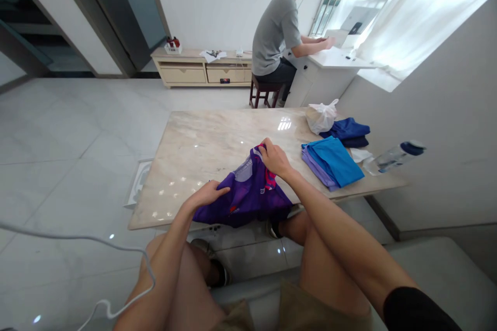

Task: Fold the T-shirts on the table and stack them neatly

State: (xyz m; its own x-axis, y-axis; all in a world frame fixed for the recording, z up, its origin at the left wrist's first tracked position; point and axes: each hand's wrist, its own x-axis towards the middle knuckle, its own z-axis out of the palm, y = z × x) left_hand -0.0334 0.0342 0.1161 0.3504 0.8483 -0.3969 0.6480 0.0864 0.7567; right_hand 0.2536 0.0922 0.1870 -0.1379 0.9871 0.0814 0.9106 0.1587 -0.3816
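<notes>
A purple shirt (252, 196) with pink and red patches and a pale inner panel lies bunched over the near edge of the marble-patterned table (202, 134). My left hand (207, 194) is closed on its left side, thumb lying on top of the fabric. At the upper end, near the pink trim, my right hand (274, 158) pinches the cloth. The shirt's lower part hangs down past the table edge toward my knees. To the right of my right hand lie a folded bright blue garment (336, 160) and, partly under it, a lilac one (318, 168).
Farther back stand a white plastic bag (322, 115) and dark blue folded clothes (349, 130). A clear bottle (394, 158) with a blue lid is at the table's right end. A person in grey (274, 31) sits at a white desk. A white cable (97, 240) crosses the lower left.
</notes>
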